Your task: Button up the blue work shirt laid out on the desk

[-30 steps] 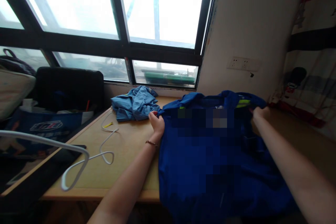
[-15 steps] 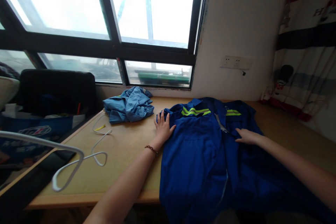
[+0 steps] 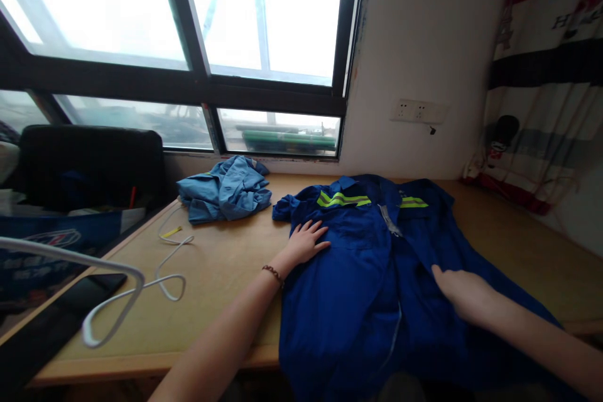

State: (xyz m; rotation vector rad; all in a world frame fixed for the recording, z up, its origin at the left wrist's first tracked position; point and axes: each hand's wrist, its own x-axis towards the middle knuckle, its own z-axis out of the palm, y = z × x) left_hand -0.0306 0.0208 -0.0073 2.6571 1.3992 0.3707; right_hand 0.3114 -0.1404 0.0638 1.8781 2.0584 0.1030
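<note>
Blue garment (image 3: 343, 289): spread on the desk (image 3: 226, 289), its lower end running past the near edge and cut off by the frame.
Left hand (image 3: 305, 244): open, flat on the garment below a yellow stripe (image 3: 343, 200); half a second ago it lay by the sleeve (image 3: 285, 208).
Right hand (image 3: 464, 295): nearer the wearer than before, fingers mostly hidden; cannot tell whether it grips fabric.
Pale-blue bundle (image 3: 226, 191): crumpled, its shape unclear.

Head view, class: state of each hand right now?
Left hand: open, laid on the blue jacket.
Right hand: curled at the jacket; grip cannot be told.
</note>
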